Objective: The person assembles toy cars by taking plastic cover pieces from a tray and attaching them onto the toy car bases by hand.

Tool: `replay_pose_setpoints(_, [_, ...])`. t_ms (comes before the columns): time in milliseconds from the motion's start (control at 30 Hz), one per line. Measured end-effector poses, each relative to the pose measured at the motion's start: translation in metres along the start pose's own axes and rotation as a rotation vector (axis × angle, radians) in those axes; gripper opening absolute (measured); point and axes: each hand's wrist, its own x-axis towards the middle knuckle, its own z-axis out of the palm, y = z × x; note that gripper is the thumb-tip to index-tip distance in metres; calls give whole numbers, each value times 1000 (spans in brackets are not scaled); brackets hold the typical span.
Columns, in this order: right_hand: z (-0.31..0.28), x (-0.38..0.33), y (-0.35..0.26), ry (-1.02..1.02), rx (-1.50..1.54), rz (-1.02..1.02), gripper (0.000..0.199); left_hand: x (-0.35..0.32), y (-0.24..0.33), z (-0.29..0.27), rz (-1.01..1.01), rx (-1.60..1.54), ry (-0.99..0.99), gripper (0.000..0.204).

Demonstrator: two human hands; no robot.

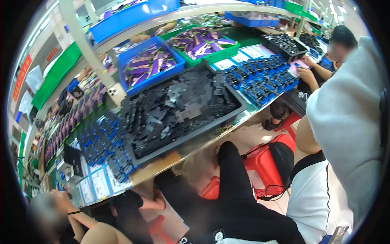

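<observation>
To the left of the right-hand co-worker's hands (304,72), rows of assemblies (260,83) are lying on the workbench (156,167). A small tray (278,52) is standing beyond those hands. Farther left, a large tray (187,135) is holding loose plates (178,99); behind it, two bins (158,78) are sitting side by side, containing strips (148,67). Near the left-hand co-worker's hand (61,198), a box (74,160) is standing; further assemblies (99,138) are lying between box and large tray.

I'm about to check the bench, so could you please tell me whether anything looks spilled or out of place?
Nothing looks clearly spilled or damaged. The untidiest spot is the black tray, where dark flat parts lie in a loose jumble, unlike the rows of blue-and-black pieces beside it.
</observation>
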Motion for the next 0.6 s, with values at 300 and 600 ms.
replay_pose_setpoints(300, [-12,-38,-2,-51,15,49,47,7,241,113,-14,-132,67,29])
replay_pose_setpoints(600, [-11,-55,31,-258,-74,198,25,-43,429,137,-222,-247,119,31])
